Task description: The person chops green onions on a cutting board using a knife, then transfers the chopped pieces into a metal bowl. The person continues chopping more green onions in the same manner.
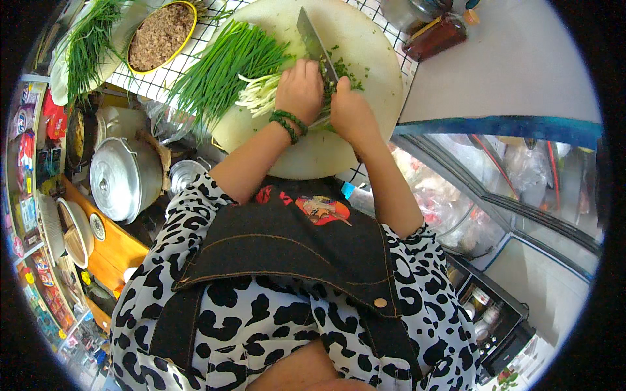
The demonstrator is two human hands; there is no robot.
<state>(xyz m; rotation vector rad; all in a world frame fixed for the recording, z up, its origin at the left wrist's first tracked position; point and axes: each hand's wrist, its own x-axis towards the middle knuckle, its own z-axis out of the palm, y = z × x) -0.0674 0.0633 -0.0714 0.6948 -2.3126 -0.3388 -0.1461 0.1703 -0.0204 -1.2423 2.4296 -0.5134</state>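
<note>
A round, pale cutting board [293, 156] lies before me. My right hand [353, 110] grips the handle of a wide kitchen knife [313, 36], whose blade points away from me. Curled close beside the blade, my left hand [301, 90] presses down a bunch of slender greens, probably Chinese chives, with white stem ends [258, 94] sticking out to its left. Finely chopped green bits [349, 71] are scattered to the right of the blade. A larger pile of long uncut greens [230, 68] rests on the board's left side and hangs over its edge. The knife handle is mostly hidden.
A yellow-rimmed bowl of brown crumbly food [161, 36] stands left of the board, near more greens [93, 49] on a plastic bag. Back right lies a bottle of dark red liquid [435, 36]. A lidded aluminium pot [124, 178] stands lower left; a glass-doored cabinet [494, 195] is right.
</note>
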